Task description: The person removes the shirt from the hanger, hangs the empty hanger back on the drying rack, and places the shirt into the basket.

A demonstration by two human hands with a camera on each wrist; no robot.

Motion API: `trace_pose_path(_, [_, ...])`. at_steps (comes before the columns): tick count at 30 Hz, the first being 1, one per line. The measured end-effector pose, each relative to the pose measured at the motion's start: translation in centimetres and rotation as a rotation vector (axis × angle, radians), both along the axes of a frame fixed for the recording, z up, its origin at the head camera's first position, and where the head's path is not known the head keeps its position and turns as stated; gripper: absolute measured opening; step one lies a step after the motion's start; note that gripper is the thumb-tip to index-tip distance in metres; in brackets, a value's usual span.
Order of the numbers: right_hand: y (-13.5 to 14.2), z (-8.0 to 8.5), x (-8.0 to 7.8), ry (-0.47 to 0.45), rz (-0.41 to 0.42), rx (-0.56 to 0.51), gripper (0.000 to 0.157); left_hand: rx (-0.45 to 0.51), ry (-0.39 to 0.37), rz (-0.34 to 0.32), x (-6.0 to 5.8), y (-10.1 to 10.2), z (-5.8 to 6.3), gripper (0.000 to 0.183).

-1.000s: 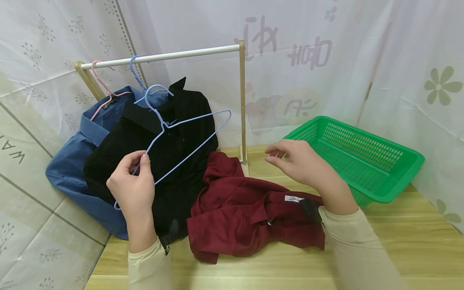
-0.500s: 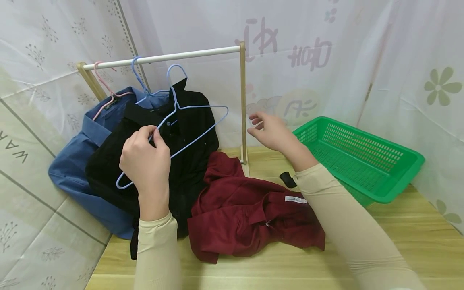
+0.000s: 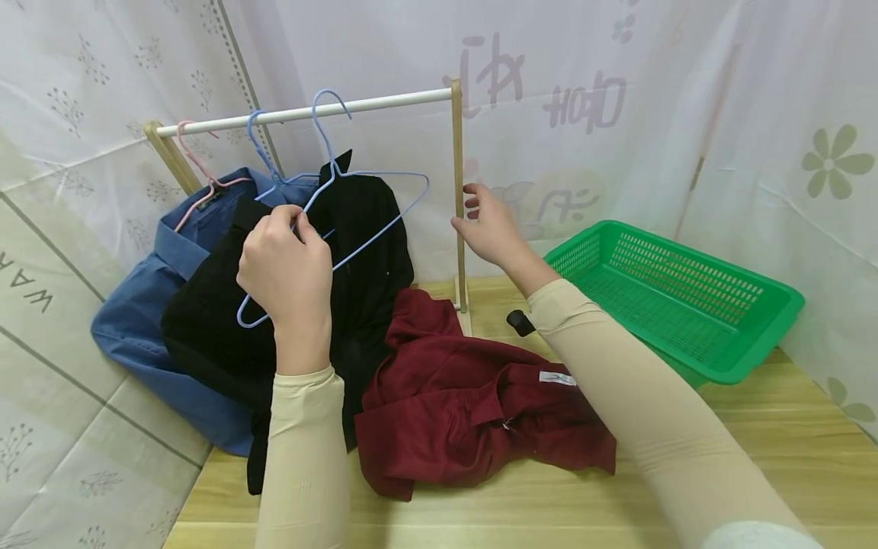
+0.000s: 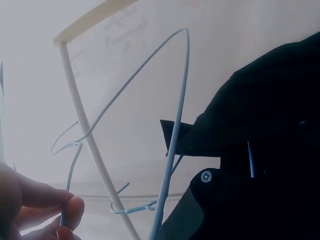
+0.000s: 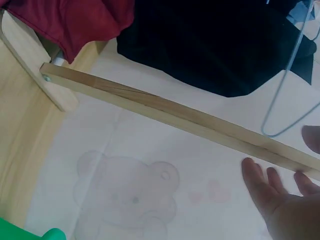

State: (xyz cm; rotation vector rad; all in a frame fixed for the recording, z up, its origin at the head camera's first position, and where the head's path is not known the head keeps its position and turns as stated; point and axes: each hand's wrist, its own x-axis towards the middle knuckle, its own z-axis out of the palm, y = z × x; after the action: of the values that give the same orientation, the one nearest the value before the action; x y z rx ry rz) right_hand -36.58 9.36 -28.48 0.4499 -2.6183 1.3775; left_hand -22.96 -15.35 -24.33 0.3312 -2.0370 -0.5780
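Observation:
My left hand (image 3: 288, 267) pinches one side of a bare light-blue clothes hanger (image 3: 384, 174) between thumb and fingers. The hanger's hook overlaps the white rail (image 3: 405, 100) in the head and left wrist views. Behind it, a black shirt (image 3: 363, 221) hangs on another blue hanger (image 3: 259, 145). A blue shirt (image 3: 137, 282) on a pink hanger (image 3: 194, 156) is farther left. My right hand (image 3: 490, 229) is at the rack's right wooden post (image 3: 459, 168), fingers loosely bent and holding nothing; in the right wrist view its fingertips (image 5: 248, 165) are right beside the post.
A dark red shirt (image 3: 439, 412) with a white label lies crumpled on the wooden table (image 3: 480, 518). At the right stands a green perforated basket (image 3: 761, 328). Patterned curtains (image 3: 652, 152) surround the table at the back and sides.
My left hand has raised the bare hanger up and to the right, bringing its hook to the rail. My right hand has moved left and up from near the basket to the post.

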Motion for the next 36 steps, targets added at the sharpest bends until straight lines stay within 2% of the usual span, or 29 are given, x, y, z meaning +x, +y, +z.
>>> trace_pose_path(8, [-0.5, -1.1, -1.0, 0.044, -0.036, -0.149, 0.054, 0.016, -0.011, -0.013, -1.5, 0.0, 1.0, 0.03])
trace_pose_path(13, [-1.0, -2.4, -1.8, 0.083, -0.034, -0.22, 0.047, 0.007, -0.032, -0.002, -2.0, 0.0, 1.4, 0.031])
trace_pose_path(17, [-1.3, -3.0, -2.1, 0.089, -0.04, -0.22, 0.044, -0.001, -0.083, 0.016, -2.1, 0.0, 1.1, 0.031])
trace_pose_path(22, [-1.7, -2.9, -2.4, 0.098, -0.024, -0.177, 0.041, 0.001, -0.145, 0.025, -2.1, -0.1, 0.3, 0.03])
trace_pose_path(27, [-1.7, -2.7, -2.5, 0.091, -0.014, -0.177, 0.041, 0.026, -0.155, -0.005, -2.2, 0.0, -0.3, 0.028])
trace_pose_path(36, [-1.1, -2.6, -2.4, 0.117, -0.043, -0.148, 0.041, 0.003, -0.155, -0.03, -1.6, 0.3, 0.0, 0.028])
